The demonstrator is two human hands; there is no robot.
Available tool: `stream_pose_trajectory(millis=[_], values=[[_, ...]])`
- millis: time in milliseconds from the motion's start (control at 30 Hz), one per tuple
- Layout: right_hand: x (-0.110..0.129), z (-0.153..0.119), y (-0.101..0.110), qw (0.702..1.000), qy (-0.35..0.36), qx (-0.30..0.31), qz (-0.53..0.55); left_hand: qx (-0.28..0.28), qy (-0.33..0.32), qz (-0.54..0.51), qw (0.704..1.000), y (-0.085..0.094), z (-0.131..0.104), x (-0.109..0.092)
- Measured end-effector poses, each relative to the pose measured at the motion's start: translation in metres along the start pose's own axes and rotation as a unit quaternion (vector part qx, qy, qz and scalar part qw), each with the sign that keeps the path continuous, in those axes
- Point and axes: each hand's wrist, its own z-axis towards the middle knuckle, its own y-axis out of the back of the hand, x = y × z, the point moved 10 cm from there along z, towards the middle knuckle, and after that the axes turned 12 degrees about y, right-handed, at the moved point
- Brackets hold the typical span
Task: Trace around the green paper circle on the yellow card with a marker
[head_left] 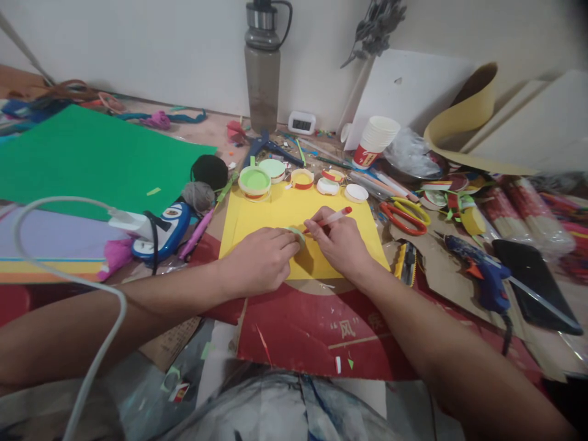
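Observation:
A yellow sheet lies in front of me on a red board. My left hand is closed at the sheet's middle, its fingertips on a small pale green piece. In my right hand is a white marker with a red cap end, slanted, its lower end close to the green piece. Along the sheet's back edge stand small round paper pieces, among them a green-topped one, a yellow one and a white one.
A bottle, a small clock and stacked cups stand behind. At the right lie scissors, a blue glue gun and a phone. A green sheet and a power strip with a cable are left.

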Motion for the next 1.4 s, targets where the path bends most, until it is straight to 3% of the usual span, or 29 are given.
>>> stream_pose_trajectory(millis=[633,867,1133,1400], values=[[0.003,-0.004,0.004,1.000,0.008,-0.002,-0.013,0.027,0.010,0.004,1.000,-0.002,0.002,0.001],[0.000,-0.005,0.014,0.999,0.005,-0.050,0.021,0.027,0.013,0.008,1.000,-0.001,0.002,-0.001],[0.019,0.007,0.021,0.998,0.002,-0.052,0.046,0.056,0.000,0.040,0.998,-0.003,0.000,-0.006],[0.014,0.030,-0.004,0.998,-0.014,-0.026,0.062,0.049,-0.016,0.061,0.997,-0.003,-0.002,-0.014]])
